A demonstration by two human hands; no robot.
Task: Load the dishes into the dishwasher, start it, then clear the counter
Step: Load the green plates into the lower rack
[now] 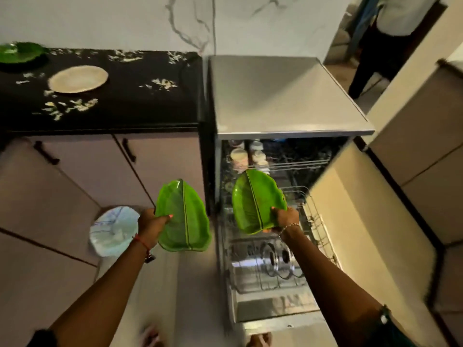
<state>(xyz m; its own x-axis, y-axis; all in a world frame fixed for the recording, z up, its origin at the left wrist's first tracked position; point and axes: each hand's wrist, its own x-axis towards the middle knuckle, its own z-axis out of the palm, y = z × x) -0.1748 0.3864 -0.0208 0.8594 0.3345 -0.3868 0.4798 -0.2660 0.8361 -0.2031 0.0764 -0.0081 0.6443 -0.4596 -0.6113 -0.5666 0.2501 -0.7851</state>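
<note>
Dishwasher (pixel 288 96) stands open with its lower rack (pixel 318 229) pulled out; on the black counter (pixel 140 106) beside it, a beige plate (pixel 78 78) is not yet loaded. I log the right leaf plate (pixel 255 201) tilted edge-up over the rack, likely to slot between tines, and the left leaf plate (pixel 183 216) off over the floor, probably next in line. Right hand (pixel 285 219) pinches its plate's lower rim; left hand (pixel 150 222) curls round its plate's edge.

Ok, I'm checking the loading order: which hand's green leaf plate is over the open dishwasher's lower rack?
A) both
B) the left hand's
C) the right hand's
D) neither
C: the right hand holds its green leaf plate above the lower rack, while the left hand holds the other leaf plate off to the side, in front of the cabinets.
</note>
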